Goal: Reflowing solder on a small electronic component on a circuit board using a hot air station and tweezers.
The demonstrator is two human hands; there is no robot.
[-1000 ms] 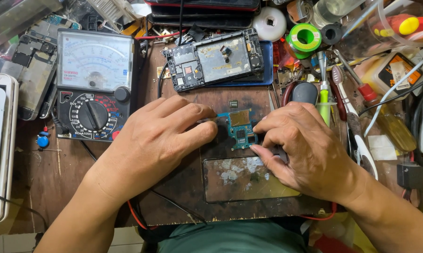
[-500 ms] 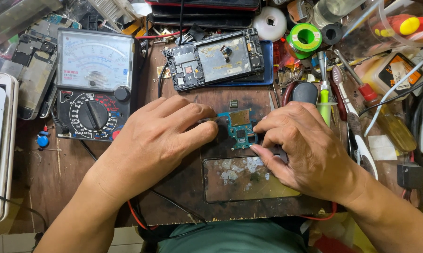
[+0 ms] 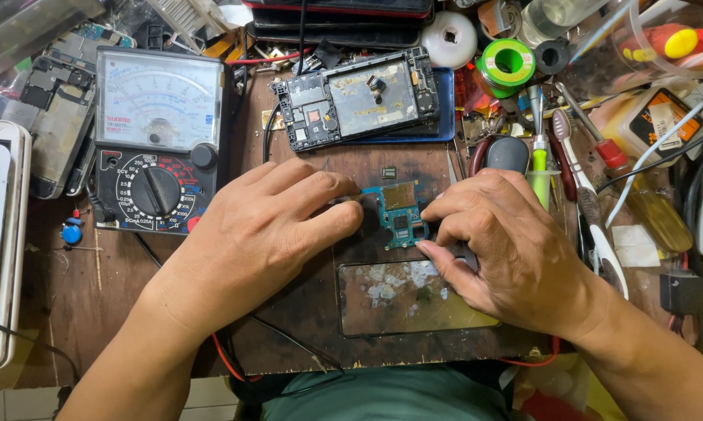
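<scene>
A small teal circuit board lies on a dark wooden work board in the middle of the bench. My left hand rests palm down on its left side, fingertips pressing the board's left edge. My right hand comes from the right, fingers curled against the board's right and lower edge, with a thin dark tool partly hidden under the fingers. A glass plate with white residue lies just below the board. An opened phone chassis sits behind on a blue tray.
An analog multimeter stands at the left, with phone parts and a white device beyond it. Screwdrivers, tweezers, a green solder spool and a white tape roll crowd the right and back. Red and black wires trail off the front edge.
</scene>
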